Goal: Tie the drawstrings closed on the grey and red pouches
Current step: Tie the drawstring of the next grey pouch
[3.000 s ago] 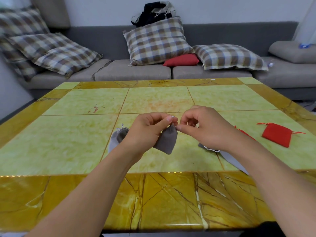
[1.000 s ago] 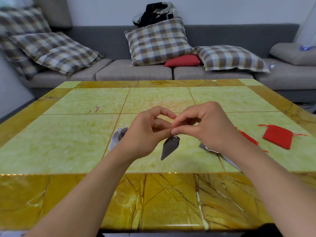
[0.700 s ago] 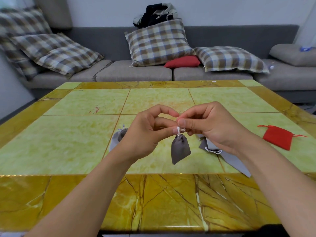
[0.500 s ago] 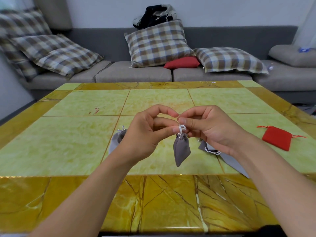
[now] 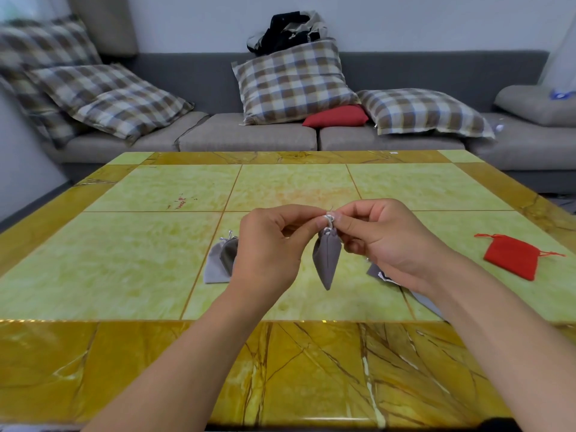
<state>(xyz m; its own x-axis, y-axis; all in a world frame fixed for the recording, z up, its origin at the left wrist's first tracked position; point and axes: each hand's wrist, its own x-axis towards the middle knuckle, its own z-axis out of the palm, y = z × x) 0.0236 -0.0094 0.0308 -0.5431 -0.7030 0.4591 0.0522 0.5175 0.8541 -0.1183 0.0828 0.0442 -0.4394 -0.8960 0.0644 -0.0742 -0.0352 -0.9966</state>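
Observation:
A small grey pouch point(image 5: 326, 259) hangs above the table, its mouth gathered tight. Its white drawstring point(image 5: 329, 219) loops at the top. My left hand point(image 5: 271, 247) pinches the string from the left and my right hand point(image 5: 383, 241) pinches it from the right, fingertips almost touching. Two grey pouches point(image 5: 223, 258) lie together on the table behind my left wrist. More grey pouches point(image 5: 378, 273) lie under my right wrist, mostly hidden. A red pouch point(image 5: 511, 256) with red strings lies flat at the right.
The table point(image 5: 156, 266) is green tile with a yellow marble border. Behind it stands a grey sofa point(image 5: 249, 135) with plaid cushions, a red cushion point(image 5: 336, 116) and a dark bag point(image 5: 286, 29) on its back.
The hanging grey pouch has turned and swung slightly between my fingertips as both hands work the white string at its neck. My hands stayed close together above the table's middle.

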